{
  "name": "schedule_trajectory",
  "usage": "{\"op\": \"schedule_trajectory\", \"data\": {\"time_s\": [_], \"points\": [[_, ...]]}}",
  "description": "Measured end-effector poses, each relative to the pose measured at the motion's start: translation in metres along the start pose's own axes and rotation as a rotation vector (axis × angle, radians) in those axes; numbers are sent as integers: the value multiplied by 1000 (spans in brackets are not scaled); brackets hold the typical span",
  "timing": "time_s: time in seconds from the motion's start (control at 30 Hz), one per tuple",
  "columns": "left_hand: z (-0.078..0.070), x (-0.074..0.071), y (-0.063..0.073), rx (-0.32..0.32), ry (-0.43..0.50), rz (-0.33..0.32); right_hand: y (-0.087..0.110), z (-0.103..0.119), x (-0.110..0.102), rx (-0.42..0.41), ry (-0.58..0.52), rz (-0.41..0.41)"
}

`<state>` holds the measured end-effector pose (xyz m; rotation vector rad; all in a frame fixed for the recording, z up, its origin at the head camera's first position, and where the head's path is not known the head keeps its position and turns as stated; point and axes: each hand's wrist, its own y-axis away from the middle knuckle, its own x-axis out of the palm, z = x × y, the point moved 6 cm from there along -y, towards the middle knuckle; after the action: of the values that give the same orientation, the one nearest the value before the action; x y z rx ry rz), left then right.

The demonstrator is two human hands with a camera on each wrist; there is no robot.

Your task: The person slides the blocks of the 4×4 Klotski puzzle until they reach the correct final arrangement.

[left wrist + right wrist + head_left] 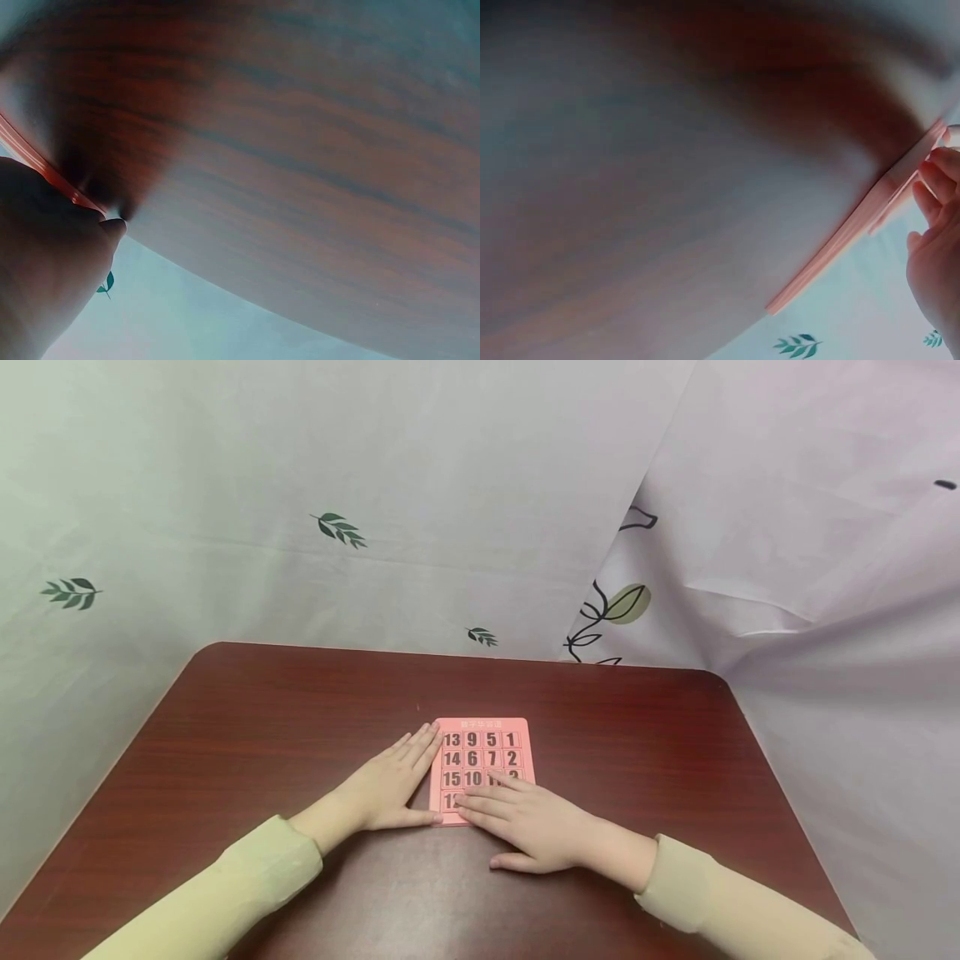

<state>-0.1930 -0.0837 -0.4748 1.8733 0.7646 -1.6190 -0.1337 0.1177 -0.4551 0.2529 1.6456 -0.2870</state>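
A pink sliding number puzzle (482,758) lies flat on the table, its black numerals upright in the head view. The top rows read 13, 9, 5, 1 and 14, 6, 7, 2. My left hand (393,785) lies along the puzzle's left side, fingers straight, thumb at the lower left corner. Over the lower right tiles stretches my right hand (536,827), its fingertips near the 12 tile; it covers part of the bottom rows. The right wrist view shows the puzzle's side edge (840,244) beside the fingers. In the left wrist view only a strip of the pink frame (45,169) shows.
The dark red wooden table (315,710) has rounded far corners. Behind it hangs a pale curtain (420,510) with green leaf prints, and another cloth (810,543) with plant drawings hangs at the right.
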Motion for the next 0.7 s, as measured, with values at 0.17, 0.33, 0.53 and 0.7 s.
{"op": "schedule_trajectory", "data": {"time_s": [0.17, 0.33, 0.53, 0.7], "points": [[-1, -1, 0, 3, 2, -3, -6, 1, -1, 2, -3, 20], [-1, -1, 0, -3, 9, 4, 7, -4, -3, 24, -20, -18], [-1, -1, -1, -6, 12, 3, 37, -12, -3, 66, -27, -60], [-1, -2, -1, -9, 22, 4, 48, -15, -2, 62, -10, -87]]}}
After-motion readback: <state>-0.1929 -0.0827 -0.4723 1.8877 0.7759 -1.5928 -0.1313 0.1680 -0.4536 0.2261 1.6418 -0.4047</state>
